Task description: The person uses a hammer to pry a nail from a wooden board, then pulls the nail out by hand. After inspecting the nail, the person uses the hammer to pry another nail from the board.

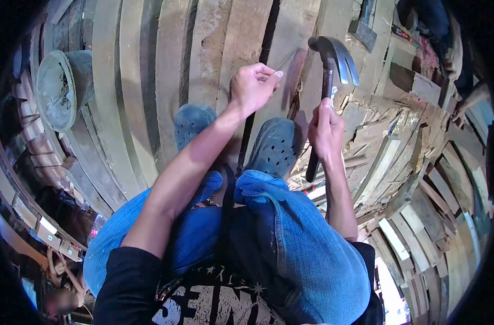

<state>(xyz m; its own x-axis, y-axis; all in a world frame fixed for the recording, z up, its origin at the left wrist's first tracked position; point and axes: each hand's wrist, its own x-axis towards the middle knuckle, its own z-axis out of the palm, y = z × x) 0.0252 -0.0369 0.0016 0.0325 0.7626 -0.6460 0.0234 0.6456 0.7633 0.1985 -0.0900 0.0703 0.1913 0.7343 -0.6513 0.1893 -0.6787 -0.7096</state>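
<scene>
My left hand [253, 85] reaches forward over a weathered wooden plank [214, 49], its fingertips pinched together on something too small to make out, perhaps a nail. My right hand [325, 131] grips the dark handle of a claw hammer [333, 62], whose metal head is raised above the planks just right of my left hand. I squat on the boards in blue jeans, with grey-blue perforated clogs [274, 147] under my knees.
A battered metal bucket [63, 86] lies on its side at the left. Loose planks and wood offcuts [414, 216] pile up at the right. Another person's hand [462, 111] shows at the far right edge. A dark gap [267, 38] runs between the boards ahead.
</scene>
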